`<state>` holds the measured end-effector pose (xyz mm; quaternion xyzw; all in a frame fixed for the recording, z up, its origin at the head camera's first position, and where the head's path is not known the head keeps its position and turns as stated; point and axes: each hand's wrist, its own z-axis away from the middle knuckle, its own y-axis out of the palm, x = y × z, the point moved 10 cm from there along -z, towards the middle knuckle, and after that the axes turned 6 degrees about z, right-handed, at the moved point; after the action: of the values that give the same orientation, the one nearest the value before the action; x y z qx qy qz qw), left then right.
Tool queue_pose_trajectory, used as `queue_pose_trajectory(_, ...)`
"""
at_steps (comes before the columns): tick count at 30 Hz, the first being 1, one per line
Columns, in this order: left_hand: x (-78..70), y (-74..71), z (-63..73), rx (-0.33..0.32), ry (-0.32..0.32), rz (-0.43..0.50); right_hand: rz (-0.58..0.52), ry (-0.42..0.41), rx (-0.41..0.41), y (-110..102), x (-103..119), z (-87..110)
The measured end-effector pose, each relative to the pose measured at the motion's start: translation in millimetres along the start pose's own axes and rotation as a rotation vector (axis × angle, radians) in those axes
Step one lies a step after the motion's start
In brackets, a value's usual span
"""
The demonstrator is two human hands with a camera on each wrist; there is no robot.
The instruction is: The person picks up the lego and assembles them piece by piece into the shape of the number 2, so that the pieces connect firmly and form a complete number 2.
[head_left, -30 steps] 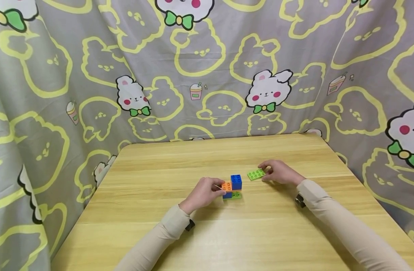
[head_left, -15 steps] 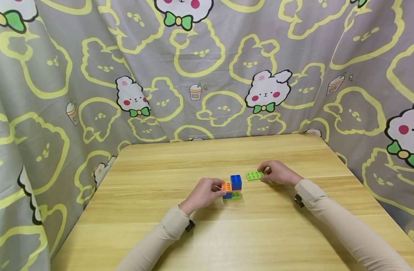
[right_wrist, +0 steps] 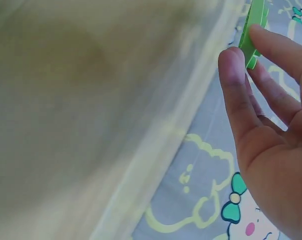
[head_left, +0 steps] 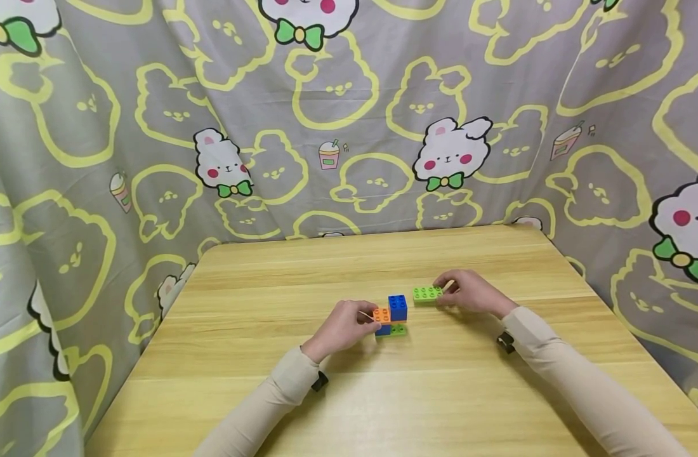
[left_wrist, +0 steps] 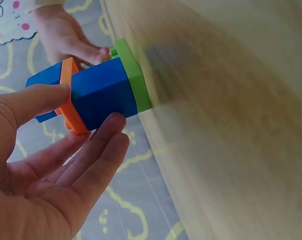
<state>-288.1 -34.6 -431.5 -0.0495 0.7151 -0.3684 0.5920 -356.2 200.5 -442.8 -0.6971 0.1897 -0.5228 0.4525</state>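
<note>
A small stack of toy building bricks stands near the middle of the table. From the bottom it has a green plate, a blue brick, an orange plate and an upper blue brick offset to the right. My left hand grips the stack's left side, thumb and fingers at the orange plate and the lower blue brick. Farther back and to the right, my right hand pinches a separate bright green plate by its right end, studs up. The right wrist view shows this plate edge-on between thumb and fingers.
The light wooden table extends around both hands. A grey curtain with yellow outlines and rabbit figures hangs behind it and along the sides. Each wrist carries a small black device under the sleeve cuff.
My right hand's green plate has shifted slightly left, toward the stack, and its front edge now shows more. The left hand and the stack have stayed in place.
</note>
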Motion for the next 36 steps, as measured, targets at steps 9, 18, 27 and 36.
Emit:
queue_pose_trajectory(9, 2.3, 1.0, 0.8, -0.008, -0.001, -0.023, 0.005, -0.038, -0.046, -12.5, 22.9, 6.7)
queue_pose_trajectory(18, -15.2, -25.9, 3.6, -0.143, 0.073, -0.071, 0.0, -0.049, -0.099, -29.8, 46.4, 11.8)
queue_pose_trajectory(27, -37.0, -55.0, 11.8, -0.334, 0.163, 0.019, -0.026, -0.071, -0.135, -38.9, 70.5, 16.3)
queue_pose_trajectory(36, -42.3, -53.8, 12.2, -0.354, 0.216, 0.07, -0.025, -0.151, -0.165, -37.9, 105.8, 19.5)
